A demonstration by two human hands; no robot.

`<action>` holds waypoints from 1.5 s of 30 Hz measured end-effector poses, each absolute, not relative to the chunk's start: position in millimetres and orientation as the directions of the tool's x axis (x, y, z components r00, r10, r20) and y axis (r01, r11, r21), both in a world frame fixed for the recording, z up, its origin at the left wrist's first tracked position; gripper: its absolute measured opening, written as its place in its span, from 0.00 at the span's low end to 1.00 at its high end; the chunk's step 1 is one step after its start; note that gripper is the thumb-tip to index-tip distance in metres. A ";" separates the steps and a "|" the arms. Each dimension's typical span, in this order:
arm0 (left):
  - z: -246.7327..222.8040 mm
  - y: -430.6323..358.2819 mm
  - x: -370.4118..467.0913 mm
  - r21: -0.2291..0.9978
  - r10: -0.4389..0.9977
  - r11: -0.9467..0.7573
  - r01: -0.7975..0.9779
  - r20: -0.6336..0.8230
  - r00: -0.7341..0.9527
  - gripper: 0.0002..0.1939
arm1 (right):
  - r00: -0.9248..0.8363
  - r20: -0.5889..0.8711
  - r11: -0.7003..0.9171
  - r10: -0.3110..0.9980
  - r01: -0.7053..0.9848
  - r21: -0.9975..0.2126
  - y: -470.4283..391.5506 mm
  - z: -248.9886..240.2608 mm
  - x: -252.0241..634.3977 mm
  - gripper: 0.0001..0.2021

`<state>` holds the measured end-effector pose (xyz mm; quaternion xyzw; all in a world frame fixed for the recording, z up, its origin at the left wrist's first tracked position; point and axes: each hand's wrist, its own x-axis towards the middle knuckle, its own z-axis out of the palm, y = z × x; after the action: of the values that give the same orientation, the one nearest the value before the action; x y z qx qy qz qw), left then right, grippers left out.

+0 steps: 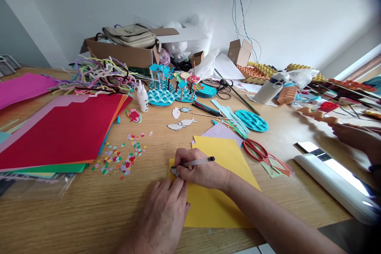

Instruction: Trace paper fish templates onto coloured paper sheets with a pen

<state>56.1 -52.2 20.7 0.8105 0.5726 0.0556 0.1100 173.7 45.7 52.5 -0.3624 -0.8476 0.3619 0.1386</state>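
A yellow sheet (220, 206) lies on the wooden table in front of me. My right hand (198, 168) is closed around a pen (199, 161), its tip hidden behind the fingers. A small fish cutout (174, 171) rests at the sheet's upper left corner, partly under my right fingers. My left hand (168, 206) lies flat on the sheet's left edge, just below the cutout, with its fingers fairly straight. Beyond the sheet are paler fish cutouts (175, 126) and a purple paper (218, 131) with a drawn outline. Red-handled scissors (255, 149) lie at the sheet's right.
Confetti (127, 158) and stacked coloured sheets (59, 131) lie left. White glue bottles (144, 100) and blue fish decorations (160, 96) stand behind. At right are a white device (333, 186) and another person's hand (355, 137) holding an orange folded strip (317, 115).
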 end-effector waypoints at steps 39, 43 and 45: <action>15.1 -53.4 55.2 0.212 0.939 -0.333 0.919 -0.008 0.342 0.20 | -0.670 -0.019 0.452 0.742 0.521 -0.725 46.2 48.7 173.6 0.06; 16.9 -53.5 55.1 0.216 0.941 -0.325 0.921 -0.026 0.338 0.21 | -0.659 -0.030 0.441 0.751 0.535 -0.721 47.1 49.1 175.3 0.06; 18.1 -53.5 55.3 0.210 0.941 -0.325 0.922 -0.031 0.338 0.23 | -0.654 -0.033 0.433 0.755 0.536 -0.724 47.4 48.5 176.4 0.05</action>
<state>55.3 -53.5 18.1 0.8124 0.5732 0.0481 0.0955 176.4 47.4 48.5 -0.3877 -0.8331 0.3649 0.1502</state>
